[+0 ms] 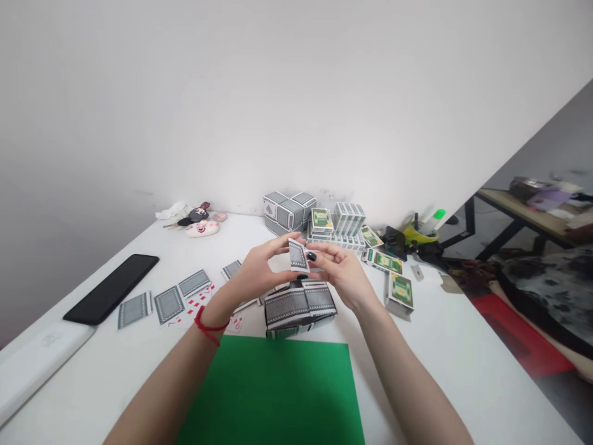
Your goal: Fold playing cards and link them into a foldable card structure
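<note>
My left hand (260, 272) and my right hand (340, 272) are raised together over the white table (445, 346), both pinching one folded grey-backed playing card (298, 254) between their fingertips. The card is held upright between the two hands. A red string bracelet (207, 327) is on my left wrist. Just below the hands sits a block built from grey-backed cards (299, 307). A green sheet (273, 389) lies in front of that block, between my forearms.
Loose cards (169, 304) lie face down and face up at the left, beside a black phone (112, 287). A second card block (288, 211) and green-and-white card boxes (349, 219) stand at the back. Small toys (201, 225) sit by the wall. The table's right edge drops off.
</note>
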`<state>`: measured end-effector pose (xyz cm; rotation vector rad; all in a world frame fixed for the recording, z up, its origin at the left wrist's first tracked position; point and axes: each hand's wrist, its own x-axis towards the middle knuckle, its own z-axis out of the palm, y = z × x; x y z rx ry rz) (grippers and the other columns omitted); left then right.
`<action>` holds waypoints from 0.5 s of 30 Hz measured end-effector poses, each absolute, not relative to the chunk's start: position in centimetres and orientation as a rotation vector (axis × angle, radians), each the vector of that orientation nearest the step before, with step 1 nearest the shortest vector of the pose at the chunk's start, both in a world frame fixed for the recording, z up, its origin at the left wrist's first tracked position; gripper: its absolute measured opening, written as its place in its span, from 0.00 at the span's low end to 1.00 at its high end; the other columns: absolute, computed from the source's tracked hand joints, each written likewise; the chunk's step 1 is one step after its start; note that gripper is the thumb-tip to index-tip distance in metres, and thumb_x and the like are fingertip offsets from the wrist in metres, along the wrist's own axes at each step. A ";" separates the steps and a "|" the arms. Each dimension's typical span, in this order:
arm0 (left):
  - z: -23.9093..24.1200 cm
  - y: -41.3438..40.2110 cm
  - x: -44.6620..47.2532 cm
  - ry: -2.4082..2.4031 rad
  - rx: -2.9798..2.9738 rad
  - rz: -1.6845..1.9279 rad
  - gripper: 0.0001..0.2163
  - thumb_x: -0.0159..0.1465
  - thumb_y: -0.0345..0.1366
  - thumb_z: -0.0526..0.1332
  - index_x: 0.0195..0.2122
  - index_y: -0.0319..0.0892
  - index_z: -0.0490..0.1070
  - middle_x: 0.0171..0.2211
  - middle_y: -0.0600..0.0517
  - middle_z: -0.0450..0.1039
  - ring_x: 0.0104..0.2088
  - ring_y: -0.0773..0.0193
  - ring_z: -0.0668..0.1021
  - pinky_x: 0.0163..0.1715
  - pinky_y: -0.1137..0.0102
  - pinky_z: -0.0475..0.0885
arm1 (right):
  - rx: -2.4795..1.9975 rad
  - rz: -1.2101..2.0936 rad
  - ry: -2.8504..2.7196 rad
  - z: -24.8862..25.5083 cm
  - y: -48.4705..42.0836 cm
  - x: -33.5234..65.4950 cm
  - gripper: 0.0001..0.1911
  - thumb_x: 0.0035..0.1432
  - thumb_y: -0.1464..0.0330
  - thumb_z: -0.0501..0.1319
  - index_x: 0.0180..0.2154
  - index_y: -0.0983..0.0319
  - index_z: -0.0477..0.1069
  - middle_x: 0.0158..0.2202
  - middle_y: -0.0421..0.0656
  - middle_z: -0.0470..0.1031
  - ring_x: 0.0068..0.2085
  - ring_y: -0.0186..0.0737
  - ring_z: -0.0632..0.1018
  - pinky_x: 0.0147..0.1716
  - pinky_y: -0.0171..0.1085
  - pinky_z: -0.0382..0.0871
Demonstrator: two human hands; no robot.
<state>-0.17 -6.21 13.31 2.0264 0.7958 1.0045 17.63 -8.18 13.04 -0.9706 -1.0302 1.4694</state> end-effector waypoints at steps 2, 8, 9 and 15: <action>13.0 -5.7 -0.4 0.874 2.047 0.951 0.30 0.53 0.40 0.64 0.57 0.44 0.58 0.53 0.47 0.66 0.51 0.56 0.70 0.53 0.59 0.65 | -1.029 1.399 -1.075 12.8 -8.0 17.7 0.17 0.42 0.65 0.67 0.36 0.64 0.71 0.32 0.44 0.77 0.33 0.39 0.78 0.31 0.37 0.74; 10.8 -4.6 -0.3 0.939 1.955 0.762 0.31 0.54 0.38 0.62 0.59 0.44 0.55 0.52 0.48 0.67 0.48 0.56 0.73 0.48 0.61 0.69 | -1.140 1.279 -1.073 11.5 -7.2 17.4 0.24 0.41 0.65 0.67 0.43 0.62 0.66 0.26 0.37 0.72 0.26 0.34 0.76 0.25 0.36 0.75; 10.5 -4.6 -0.2 0.911 1.937 0.778 0.31 0.54 0.37 0.62 0.59 0.44 0.55 0.53 0.47 0.66 0.49 0.56 0.72 0.49 0.61 0.68 | -1.158 1.294 -1.078 11.3 -7.1 17.3 0.24 0.41 0.65 0.68 0.42 0.62 0.66 0.28 0.38 0.72 0.27 0.34 0.76 0.25 0.36 0.75; 10.1 -4.3 -0.2 0.828 1.901 0.876 0.28 0.54 0.36 0.62 0.56 0.43 0.57 0.55 0.44 0.64 0.53 0.57 0.69 0.54 0.60 0.63 | -1.142 1.381 -1.197 10.8 -6.9 17.4 0.20 0.42 0.62 0.67 0.39 0.63 0.69 0.33 0.43 0.74 0.32 0.36 0.76 0.29 0.36 0.74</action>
